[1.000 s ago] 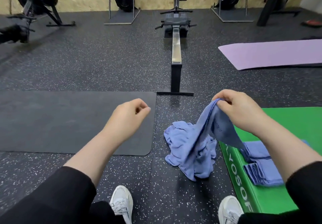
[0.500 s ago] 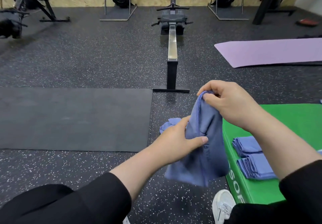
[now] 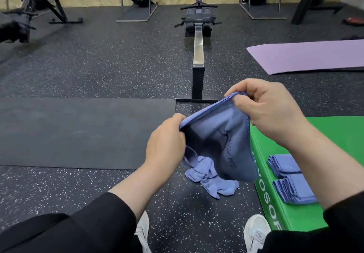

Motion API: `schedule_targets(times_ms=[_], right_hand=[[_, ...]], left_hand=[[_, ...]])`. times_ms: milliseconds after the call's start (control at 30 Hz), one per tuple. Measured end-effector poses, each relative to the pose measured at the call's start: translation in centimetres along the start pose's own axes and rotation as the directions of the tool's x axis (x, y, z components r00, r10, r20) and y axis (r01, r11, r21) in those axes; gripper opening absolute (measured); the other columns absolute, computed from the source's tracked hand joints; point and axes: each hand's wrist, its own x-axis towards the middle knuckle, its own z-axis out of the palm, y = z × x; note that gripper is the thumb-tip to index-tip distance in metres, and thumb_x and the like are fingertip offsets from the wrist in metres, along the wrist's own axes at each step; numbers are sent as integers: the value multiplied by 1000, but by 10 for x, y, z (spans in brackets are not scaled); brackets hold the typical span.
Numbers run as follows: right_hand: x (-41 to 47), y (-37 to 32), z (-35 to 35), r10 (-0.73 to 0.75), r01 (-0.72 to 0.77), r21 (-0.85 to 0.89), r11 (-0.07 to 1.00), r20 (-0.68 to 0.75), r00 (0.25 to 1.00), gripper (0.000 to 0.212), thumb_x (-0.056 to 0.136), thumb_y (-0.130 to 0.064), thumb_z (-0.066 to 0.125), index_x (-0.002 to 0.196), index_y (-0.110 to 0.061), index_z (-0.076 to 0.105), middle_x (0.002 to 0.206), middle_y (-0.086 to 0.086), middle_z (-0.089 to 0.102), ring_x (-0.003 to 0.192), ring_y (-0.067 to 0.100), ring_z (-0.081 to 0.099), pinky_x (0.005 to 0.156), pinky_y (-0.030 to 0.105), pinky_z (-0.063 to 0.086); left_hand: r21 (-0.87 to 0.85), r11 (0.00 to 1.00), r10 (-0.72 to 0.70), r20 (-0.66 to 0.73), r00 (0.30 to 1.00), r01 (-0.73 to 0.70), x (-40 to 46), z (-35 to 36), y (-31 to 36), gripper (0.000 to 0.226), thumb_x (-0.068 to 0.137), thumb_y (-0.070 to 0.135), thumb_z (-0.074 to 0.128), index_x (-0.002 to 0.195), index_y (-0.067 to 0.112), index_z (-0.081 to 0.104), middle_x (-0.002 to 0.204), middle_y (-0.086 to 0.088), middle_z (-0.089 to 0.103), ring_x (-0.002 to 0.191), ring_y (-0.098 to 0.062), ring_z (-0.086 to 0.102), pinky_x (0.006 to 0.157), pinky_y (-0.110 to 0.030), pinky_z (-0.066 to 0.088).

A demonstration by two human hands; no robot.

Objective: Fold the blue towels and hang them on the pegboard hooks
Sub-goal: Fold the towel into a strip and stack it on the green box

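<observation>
Blue towel (image 3: 226, 140) held up in the air between both hands, above the speckled rubber floor (image 3: 98, 65). Left hand (image 3: 166, 146) grips the near-left end of the hemmed top edge, fingers curled round a bunch of cloth. Right hand (image 3: 269, 113) pinches the far-right end of the same edge, thumb and forefinger clamped on the hem. The edge runs taut between them; the body of the cloth sags below in a pouch, dark printed lettering partly readable.

Handling, as judged: thin, light, wholly limp fabric. No stiffness; it hangs wherever it is not held. Not fragile, not slippery-looking. The bound hem is the firm part to hold. Best purchase is at two corners of one edge, so the sheet drops flat for folding; the left hand looks to hold a bunch rather than a clean corner, so it may need to slide out along the hem.

More blue cloth (image 3: 208, 178) lies crumpled on the floor directly below. Two folded blue towels (image 3: 289, 178) sit side by side on the green foam block (image 3: 325, 134) to the right. Pegboard and hooks not in view.
</observation>
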Motion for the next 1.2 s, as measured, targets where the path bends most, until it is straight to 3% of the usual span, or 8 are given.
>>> schedule_targets(times_ms=[367,533,667,833,900,1000,1100,1200], right_hand=[[6,41,-14,172,-205,-150,967,-204,964,18,93,-13,58,85,-25,69,79,2,70,65,11,53,65,26,44],[4,58,-14,254,-281,-91,955,-231,939,16,93,-18,57,87,-26,70,81,-9,75,79,24,69,82,48,57],[3,58,-17,270,-287,-32,957,-256,928,21,83,-27,55,86,-40,71,77,-10,75,77,30,70,81,55,58],[8,66,-21,335,-366,-109,924,-231,914,19,84,-19,55,84,-27,72,70,0,72,63,23,60,70,49,58],[9,69,-24,360,-397,-267,878,-178,916,19,88,-12,56,91,-18,73,73,1,68,60,17,54,59,32,46],[7,66,-18,368,-328,-422,845,15,930,30,89,-14,64,118,-20,67,112,-3,70,99,13,63,84,26,43],[8,49,5,214,-129,-308,943,261,941,57,84,-26,77,137,-29,55,134,-18,59,126,-3,52,104,19,36],[14,38,35,160,-124,-109,986,439,884,53,81,-27,82,130,-30,61,123,-23,66,114,-14,55,100,18,42]], left_hand=[[122,990,-55,-160,986,75,35,-29,-54,14,102,25,49,94,20,61,90,-6,69,81,-30,51,69,-35,36],[-205,978,-77,-157,985,44,44,-42,-63,21,97,27,62,77,18,62,69,2,62,70,-19,52,63,-33,41],[-548,836,-100,-118,988,19,45,-46,-57,21,97,26,64,85,9,68,74,-1,61,70,-14,53,80,-49,58],[-541,837,2,-138,990,-77,48,-50,-43,19,99,31,57,92,21,71,81,1,66,75,-11,53,76,-38,48],[-518,846,60,-136,989,-123,48,-50,-37,15,97,31,60,90,25,71,77,2,66,74,-9,52,72,-35,42],[-460,868,171,-78,982,-188,46,-44,-17,11,96,27,67,87,22,73,77,-7,68,72,-6,51,70,-28,40],[-372,891,302,58,951,-260,44,-28,5,11,91,25,74,80,21,72,63,13,59,61,3,45,61,-14,35],[-353,889,369,169,914,-293,46,-12,18,17,86,25,78,74,24,67,57,19,56,56,4,45,57,-14,34]])
